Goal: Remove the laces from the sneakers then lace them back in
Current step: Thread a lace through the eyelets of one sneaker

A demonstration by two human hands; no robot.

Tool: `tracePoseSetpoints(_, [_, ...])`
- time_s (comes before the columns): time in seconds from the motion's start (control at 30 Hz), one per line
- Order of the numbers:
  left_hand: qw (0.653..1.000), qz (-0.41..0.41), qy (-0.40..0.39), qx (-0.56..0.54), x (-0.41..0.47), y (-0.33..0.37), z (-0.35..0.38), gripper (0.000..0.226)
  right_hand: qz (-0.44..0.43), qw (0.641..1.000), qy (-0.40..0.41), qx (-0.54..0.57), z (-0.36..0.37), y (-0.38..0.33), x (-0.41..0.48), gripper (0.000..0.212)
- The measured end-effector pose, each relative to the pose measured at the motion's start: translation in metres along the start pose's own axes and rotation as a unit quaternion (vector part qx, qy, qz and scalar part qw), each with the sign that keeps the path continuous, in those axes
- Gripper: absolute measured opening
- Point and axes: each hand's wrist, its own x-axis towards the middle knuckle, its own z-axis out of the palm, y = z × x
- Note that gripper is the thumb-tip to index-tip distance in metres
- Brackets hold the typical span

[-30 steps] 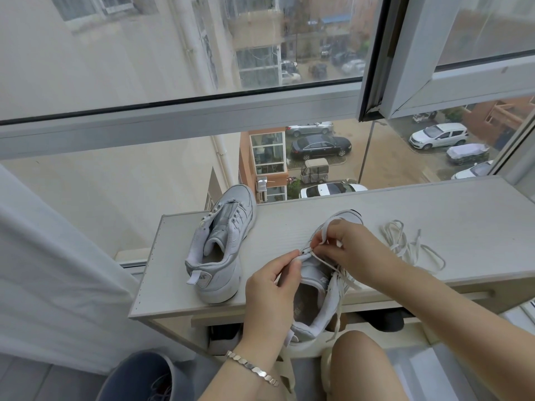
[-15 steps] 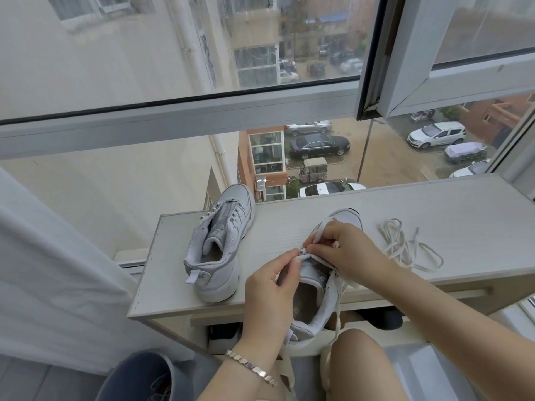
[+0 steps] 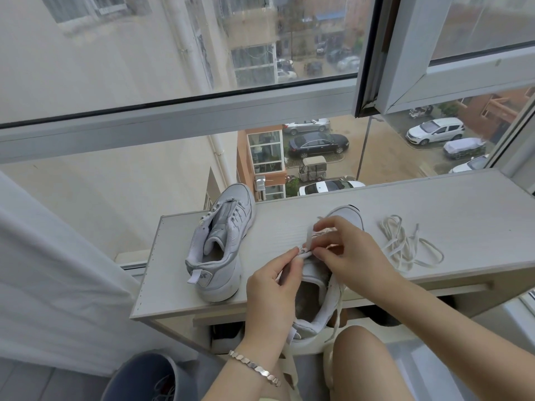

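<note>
Two white sneakers lie on a pale shelf top (image 3: 289, 227) by the window. The left sneaker (image 3: 220, 244) stands alone with no lace in it. The right sneaker (image 3: 315, 296) sits at the shelf's front edge, its heel overhanging toward me. My left hand (image 3: 275, 290) pinches the shoe's upper at an eyelet. Just right of it, my right hand (image 3: 344, 253) pinches the white lace (image 3: 337, 302), whose ends hang over the shoe's side. A loose white lace (image 3: 405, 244) lies on the shelf to the right.
Behind the shelf is a large window with an open sash (image 3: 434, 47) at upper right. A white curtain (image 3: 43, 270) hangs at left. A grey bin (image 3: 139, 380) stands below left. My bare knee (image 3: 364, 363) is under the shoe.
My right hand has drawn slightly toward my left hand, working the lace at the eyelet. The left sneaker and the loose lace have not moved.
</note>
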Motion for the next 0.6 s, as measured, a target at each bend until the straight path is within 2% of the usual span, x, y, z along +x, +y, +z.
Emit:
tracePoseSetpoints(0.03, [1.000, 0.001, -0.004, 0.001, 0.000, 0.000, 0.000, 0.022, 0.012, 1.000, 0.018, 0.017, -0.001, 0.000, 0.000, 0.030])
tracePoseSetpoints(0.1, [1.000, -0.003, -0.006, -0.008, 0.002, 0.000, -0.001, 0.022, -0.035, 0.998, 0.033, -0.042, -0.004, -0.001, 0.000, 0.030])
tracePoseSetpoints(0.17, [1.000, -0.009, -0.008, -0.017, 0.003, 0.000, -0.001, 0.020, -0.089, 0.986, -0.054, -0.128, -0.005, -0.009, 0.003, 0.029])
tracePoseSetpoints(0.23, [1.000, -0.006, -0.013, -0.011, 0.004, 0.002, -0.002, 0.021, -0.097, 0.967, -0.146, -0.183, -0.005, -0.012, 0.012, 0.029])
tracePoseSetpoints(0.33, [1.000, -0.001, -0.020, -0.004, 0.005, 0.005, -0.004, 0.027, -0.113, 0.953, -0.156, -0.232, -0.007, -0.014, 0.023, 0.022])
tracePoseSetpoints(0.5, [0.999, -0.001, -0.032, 0.005, 0.007, 0.003, -0.006, 0.018, -0.168, 0.957, -0.143, -0.190, -0.013, 0.000, 0.027, 0.011])
tracePoseSetpoints(0.6, [1.000, -0.004, -0.015, 0.005, 0.004, 0.001, -0.004, 0.016, -0.198, 0.964, -0.126, -0.127, -0.011, 0.010, 0.025, 0.014])
